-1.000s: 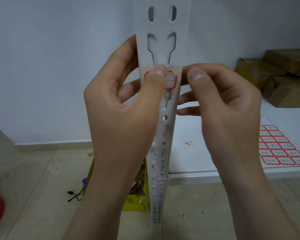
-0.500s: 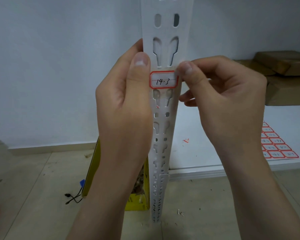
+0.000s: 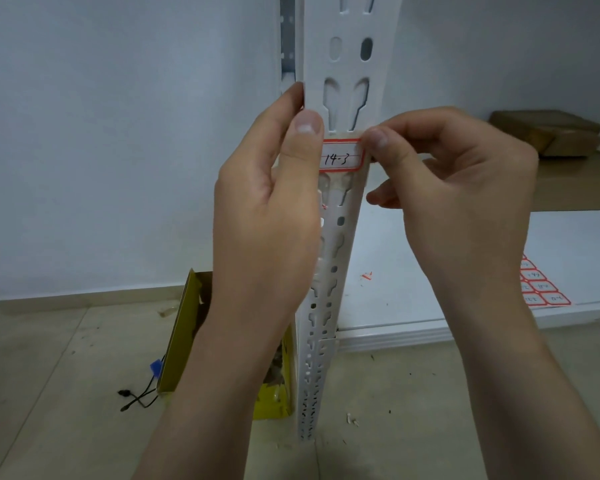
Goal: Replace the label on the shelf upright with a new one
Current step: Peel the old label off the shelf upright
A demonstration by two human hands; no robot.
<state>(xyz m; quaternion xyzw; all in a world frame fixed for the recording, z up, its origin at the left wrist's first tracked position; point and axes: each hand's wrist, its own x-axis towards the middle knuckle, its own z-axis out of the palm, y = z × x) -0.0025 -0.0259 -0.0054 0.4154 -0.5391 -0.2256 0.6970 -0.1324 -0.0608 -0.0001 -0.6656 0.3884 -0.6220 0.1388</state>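
A white perforated shelf upright [image 3: 345, 74] stands straight up in the middle of the view, its foot on the tiled floor [image 3: 49, 375]. A red-bordered label [image 3: 342, 156] with "14-3" handwritten on it lies flat and level across the upright's front face, just below a pair of keyhole slots. The left hand [image 3: 267, 220] grips the upright from the left. Its fingers pass behind the post, and its thumb [image 3: 305, 133] lies up the front face, covering the label's left end. The right hand [image 3: 461, 192] comes in from the right with fingers curled. Its thumb tip [image 3: 378, 140] sits on the label's upper right corner and pinches that end against the upright's right edge; the fingers behind the edge cannot be made out. The written middle of the label shows between the two thumbs. To the right, a white shelf board [image 3: 423, 258] carries a sheet of red-bordered labels [image 3: 542, 289] near its front edge, a small red scrap [image 3: 367, 276] and brown cardboard boxes [image 3: 548, 133] at the back. Left of the upright's base, an open yellow box [image 3: 184, 327] stands on the floor, with a black cable [image 3: 136, 398] just beside it.
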